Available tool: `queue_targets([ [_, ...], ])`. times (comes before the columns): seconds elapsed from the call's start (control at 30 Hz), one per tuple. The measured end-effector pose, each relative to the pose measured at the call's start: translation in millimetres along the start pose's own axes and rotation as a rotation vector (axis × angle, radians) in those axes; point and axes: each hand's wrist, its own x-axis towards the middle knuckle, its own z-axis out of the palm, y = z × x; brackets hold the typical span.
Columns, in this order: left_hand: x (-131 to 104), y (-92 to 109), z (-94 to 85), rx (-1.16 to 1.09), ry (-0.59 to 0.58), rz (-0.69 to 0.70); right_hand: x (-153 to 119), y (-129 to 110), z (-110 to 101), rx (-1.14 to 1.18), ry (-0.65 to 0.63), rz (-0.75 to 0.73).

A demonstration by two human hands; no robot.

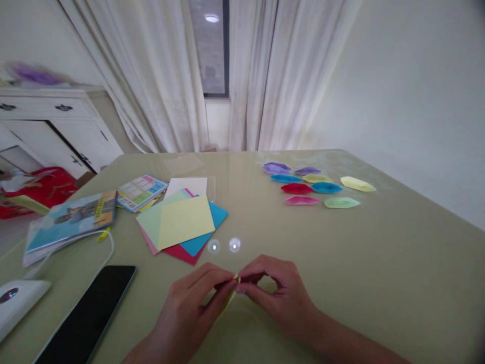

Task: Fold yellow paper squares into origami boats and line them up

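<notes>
A small folded piece of yellow paper point(227, 306) is pinched between both hands above the near middle of the table. My left hand point(193, 308) grips it between thumb and fingers, which cover most of it. My right hand point(278, 290) is closed in a pinch on its upper tip, thumb and forefinger forming a ring. Beyond my hands lies a fanned stack of coloured paper sheets, with a yellow sheet point(186, 222) on top. At the far right, several folded paper boats sit in loose rows, among them a red boat point(296, 188) and a green boat point(341, 202).
A black phone point(91, 308) lies at the near left, beside a white device point(22, 303) and a white cable point(112, 242). Magazines point(76, 220) and a colourful booklet point(142, 192) rest along the left side. A white cabinet point(56, 126) stands beyond the table's left edge.
</notes>
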Motion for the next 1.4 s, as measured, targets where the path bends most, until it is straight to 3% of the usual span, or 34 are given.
queue_targets([
  [0.2,-2.3,-0.5,2.6,0.015,-0.01,0.003,-0.6,-1.2,2.2,-0.009,-0.004,0.14],
  [0.53,-3.1,-3.5,3.9,0.066,-0.004,0.061,-1.2,-0.4,2.1,-0.085,0.004,0.055],
  [0.93,-1.3,-1.5,6.0,-0.031,-0.004,-0.111,2.9,1.4,-1.0,0.157,-0.032,0.344],
  [1.13,-0.7,-2.2,3.1,-0.035,-0.053,-0.065,2.2,4.0,-1.7,0.192,-0.078,0.329],
  [1.4,0.5,-2.2,0.4,-0.034,-0.126,-0.109,4.8,4.2,-2.9,0.137,-0.112,0.292],
])
